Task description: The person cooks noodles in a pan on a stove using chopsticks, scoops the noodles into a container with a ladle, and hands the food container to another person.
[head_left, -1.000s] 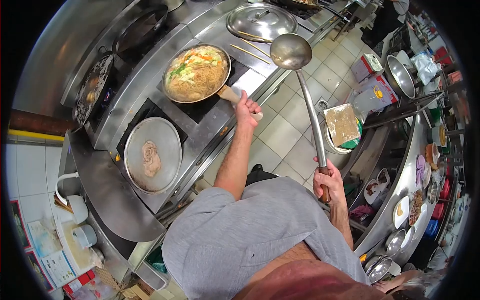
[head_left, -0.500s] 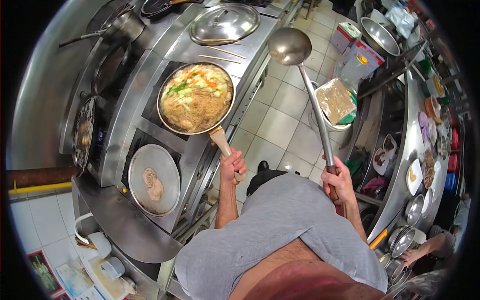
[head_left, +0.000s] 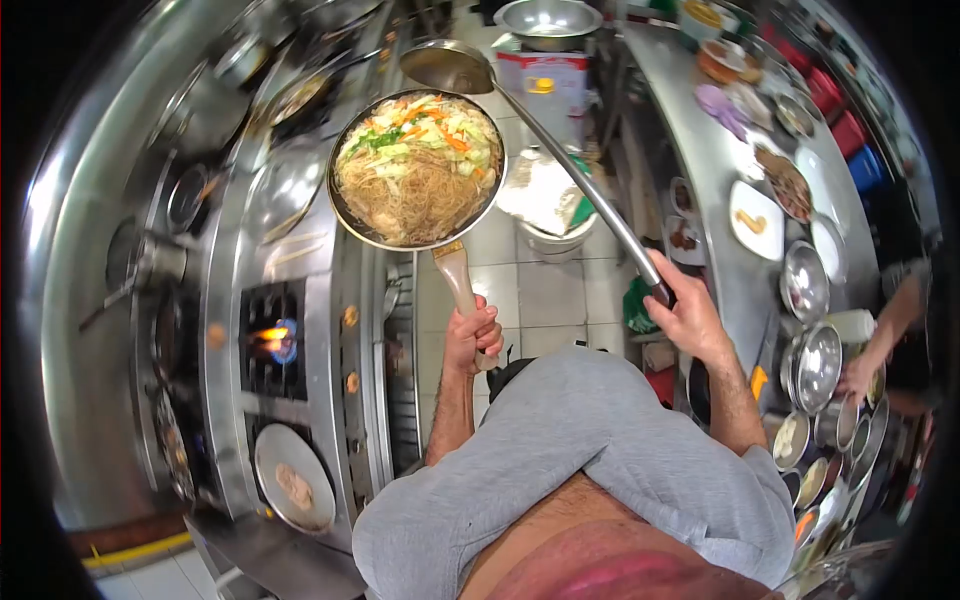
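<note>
My left hand is closed around the pale handle of a frying pan, holding it up in front of me. Thin brown noodles fill the pan's near half. Chopped cabbage, carrot strips and some greens lie over the far half. Wrapped round the dark grip of a long metal ladle is my right hand. The ladle slants up to the left, and its bowl is just beyond the pan's far rim. Whether they touch, I cannot tell.
A lit burner burns on the left stove, near a round flat pan with a pale lump in it. Opposite, a steel counter carries plates and bowls. Another person's hand is among the bowls. A white bucket stands on the floor.
The view has turned right. The frying pan has come off the stove in my left hand, and a burner flame now shows. The ladle has swung left, its bowl now close to the pan.
</note>
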Tool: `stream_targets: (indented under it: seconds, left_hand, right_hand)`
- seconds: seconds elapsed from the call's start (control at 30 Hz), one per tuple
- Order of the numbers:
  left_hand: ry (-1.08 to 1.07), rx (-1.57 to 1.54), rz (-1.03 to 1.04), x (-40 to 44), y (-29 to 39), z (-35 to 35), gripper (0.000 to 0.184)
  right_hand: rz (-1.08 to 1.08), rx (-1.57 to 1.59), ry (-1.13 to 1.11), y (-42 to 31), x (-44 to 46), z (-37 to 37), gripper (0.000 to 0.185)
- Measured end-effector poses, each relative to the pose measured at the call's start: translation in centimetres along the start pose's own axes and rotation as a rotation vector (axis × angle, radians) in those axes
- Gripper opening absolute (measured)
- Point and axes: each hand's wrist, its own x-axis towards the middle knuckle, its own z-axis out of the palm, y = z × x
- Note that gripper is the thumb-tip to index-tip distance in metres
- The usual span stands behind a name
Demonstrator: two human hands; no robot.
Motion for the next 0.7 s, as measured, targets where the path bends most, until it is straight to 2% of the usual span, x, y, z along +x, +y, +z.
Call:
stream_targets:
  seconds: [0.1,0.13,0.33,0.37,0.5,0.7]
  left_hand:
    - [-0.132,0.043,-0.101,4.1,-2.5,4.5,0.018]
    - [-0.108,0.011,-0.193,6.6,-2.6,6.3,0.018]
    - [-0.349,0.163,-0.366,13.1,-7.4,13.7,0.021]
    - [-0.331,0.166,-0.442,14.5,-7.9,15.6,0.021]
    - [-0.46,0.24,-0.541,18.3,-11.1,20.0,0.019]
    - [-0.643,0.272,-0.698,26.1,-15.0,25.8,0.019]
  right_hand:
    - [0.062,-0.109,0.083,2.0,-2.3,-4.9,0.062]
    - [0.133,-0.175,0.043,2.2,-0.4,-7.3,0.063]
    - [0.199,-0.483,0.326,5.2,-5.6,-13.6,0.063]
    - [0.346,-0.488,0.274,5.2,-4.5,-15.7,0.064]
    - [0.343,-0.599,0.472,8.4,-6.8,-17.9,0.063]
    - [0.56,-0.646,0.546,9.7,-6.4,-20.4,0.065]
